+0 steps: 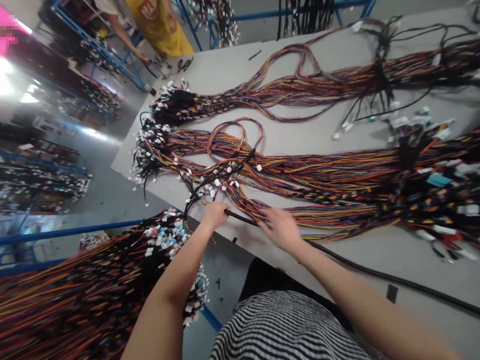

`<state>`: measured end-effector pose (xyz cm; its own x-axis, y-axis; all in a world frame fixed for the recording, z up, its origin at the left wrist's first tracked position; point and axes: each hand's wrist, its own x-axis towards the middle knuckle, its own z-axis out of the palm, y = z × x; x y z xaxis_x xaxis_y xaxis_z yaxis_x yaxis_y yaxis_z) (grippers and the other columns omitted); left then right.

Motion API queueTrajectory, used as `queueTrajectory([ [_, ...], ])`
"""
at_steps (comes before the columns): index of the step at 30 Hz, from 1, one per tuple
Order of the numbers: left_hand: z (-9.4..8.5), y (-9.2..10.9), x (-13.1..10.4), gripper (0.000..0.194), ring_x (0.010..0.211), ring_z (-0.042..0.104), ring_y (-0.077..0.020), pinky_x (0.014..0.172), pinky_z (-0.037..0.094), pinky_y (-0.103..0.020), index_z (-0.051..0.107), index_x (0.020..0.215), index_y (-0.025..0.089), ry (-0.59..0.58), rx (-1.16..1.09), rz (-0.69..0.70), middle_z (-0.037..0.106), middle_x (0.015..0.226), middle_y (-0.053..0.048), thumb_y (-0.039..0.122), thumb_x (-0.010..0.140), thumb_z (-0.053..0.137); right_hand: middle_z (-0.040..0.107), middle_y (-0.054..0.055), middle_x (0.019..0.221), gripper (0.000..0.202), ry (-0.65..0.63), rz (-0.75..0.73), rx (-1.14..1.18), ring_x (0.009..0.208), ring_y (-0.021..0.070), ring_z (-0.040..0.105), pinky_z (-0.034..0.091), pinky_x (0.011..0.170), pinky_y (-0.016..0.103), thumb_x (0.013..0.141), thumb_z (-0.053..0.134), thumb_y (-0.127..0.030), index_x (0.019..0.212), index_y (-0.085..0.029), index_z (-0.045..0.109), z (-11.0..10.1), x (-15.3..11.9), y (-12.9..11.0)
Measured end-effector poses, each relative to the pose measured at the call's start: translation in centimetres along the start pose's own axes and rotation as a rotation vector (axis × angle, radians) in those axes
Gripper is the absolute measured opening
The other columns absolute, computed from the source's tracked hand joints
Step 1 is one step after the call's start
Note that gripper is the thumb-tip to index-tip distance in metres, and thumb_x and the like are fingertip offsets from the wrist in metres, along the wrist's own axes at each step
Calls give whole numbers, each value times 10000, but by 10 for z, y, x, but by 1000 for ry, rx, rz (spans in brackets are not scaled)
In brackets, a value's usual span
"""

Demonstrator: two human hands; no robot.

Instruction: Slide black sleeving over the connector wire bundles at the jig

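Note:
A black sleeved cable [242,217] runs along the near edge of the table, and its long tail trails off to the right. My left hand [216,215] is closed around it near the end where black branches with white connectors [217,186] spread out. Slightly blurred, my right hand [279,227] lies over the same cable farther right; its fingers bend down at the cable, and whether they grip it is unclear. Just beyond both hands stretch bundles of orange, purple and yellow wires [322,172].
Another wire bundle [300,90] lies across the back of the grey table [375,252]. At lower left, a blue rack [71,230] carries a thick hanging mass of wires [93,285]. A person in a yellow top [159,25] stands beyond the far left corner.

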<state>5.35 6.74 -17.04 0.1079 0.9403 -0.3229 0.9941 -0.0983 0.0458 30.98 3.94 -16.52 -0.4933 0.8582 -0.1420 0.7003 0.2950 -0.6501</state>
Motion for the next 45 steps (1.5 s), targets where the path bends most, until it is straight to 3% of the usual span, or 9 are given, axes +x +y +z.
queueTrajectory([
  [5, 5, -19, -3, 332, 547, 560, -179, 565, 319, -283, 578, 550, 184, 147, -49, 146, 560, 518, -41, 303, 859, 559, 631, 117, 933, 201, -371, 98, 64, 836, 217, 608, 453, 742, 310, 979, 475, -271, 1052, -134, 603, 28, 51, -59],
  [11, 12, -26, -4, 394, 454, 452, -109, 537, 289, -278, 493, 498, 187, 605, -83, 489, 505, 452, 8, 197, 889, 541, 263, -82, 493, 335, -1036, 375, 1106, 391, 71, 183, 165, 384, 181, 965, 428, -441, 741, -195, 388, 19, 60, -33],
  [14, 14, -26, -5, 402, 458, 439, -106, 532, 282, -282, 459, 504, 188, 679, -101, 513, 494, 460, 16, 194, 896, 547, 213, -114, 457, 384, -1114, 429, 1283, 374, 60, 116, 94, 351, 166, 892, 520, -526, 742, -204, 373, 25, 62, -31],
  [21, 17, -31, -10, 400, 446, 434, -122, 521, 285, -302, 428, 504, 195, 630, -143, 420, 478, 454, 4, 233, 885, 545, 348, -63, 427, 452, -850, 323, 1008, 361, 48, 275, 176, 346, 163, 880, 588, -475, 618, -180, 368, 33, 70, -43],
  [27, 19, -21, -6, 446, 513, 456, -148, 602, 349, -307, 379, 465, 214, 322, -365, 155, 450, 476, -21, 334, 865, 534, 194, -111, 448, 474, -1249, 441, 1339, 343, 54, 103, 111, 327, 168, 909, 489, -550, 670, -217, 252, 21, 53, -15],
  [31, 10, -33, -10, 364, 663, 543, -205, 729, 422, -364, 446, 519, 226, 309, -476, 44, 515, 574, -58, 346, 843, 560, 204, -103, 444, 433, -970, 407, 1347, 358, 73, 138, 148, 357, 183, 944, 428, -527, 680, -215, 289, 40, 59, -45],
  [36, -2, -56, -58, 274, 1132, 535, -285, 955, 425, -429, 630, 960, 192, 592, -614, -330, 639, 1105, -151, 430, 830, 589, 429, -8, 551, 411, -532, 182, 689, 529, 110, 420, 327, 532, 221, 983, 442, -378, 629, -168, 428, 57, 79, -82],
  [40, 16, -15, -61, 460, 857, 635, -232, 755, 501, -353, 596, 847, 191, 403, -1329, -680, 644, 758, -83, 623, 885, 443, 647, 122, 953, 348, -479, 42, 312, 879, 204, 603, 424, 750, 261, 1025, 363, -325, 966, -111, 632, 60, 86, -103],
  [45, 17, 18, -14, 489, 431, 435, -90, 540, 444, -236, 345, 604, 209, 357, -1820, -769, 301, 428, 67, 577, 833, 571, 636, 145, 1091, 421, -289, 71, 101, 987, 264, 599, 449, 846, 349, 999, 447, -456, 1201, -121, 602, 39, 52, -89],
])
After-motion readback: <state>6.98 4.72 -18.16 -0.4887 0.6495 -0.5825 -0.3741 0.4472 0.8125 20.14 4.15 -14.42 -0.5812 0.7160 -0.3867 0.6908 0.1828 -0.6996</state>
